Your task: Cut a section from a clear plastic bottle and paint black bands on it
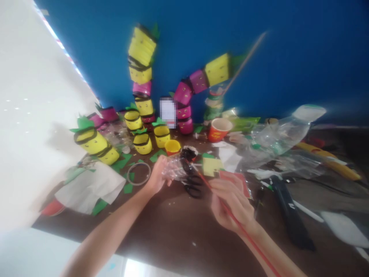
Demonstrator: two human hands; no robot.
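Observation:
My left hand point(159, 176) is closed around a clear plastic bottle piece point(173, 168), held over the table. In my right hand point(232, 202) is a paintbrush point(236, 222) with a long red handle. Its dark tip is at the right end of the plastic piece, near a small cup with black paint point(189, 154); blur hides whether they touch. Black-handled scissors point(192, 191) lie just below, between the hands. A yellow and orange cup point(173, 147) stands behind my left hand. Beside my right hand is a red card point(236, 182).
Yellow and purple bottle cups with green paper leaves stand behind, some in tall stacks point(143, 104). A tape roll point(138, 174), white cloth point(92, 187) and green scraps lie left. A red paper cup point(220, 129), large clear bottle point(276, 134) and black tool point(292, 213) are right.

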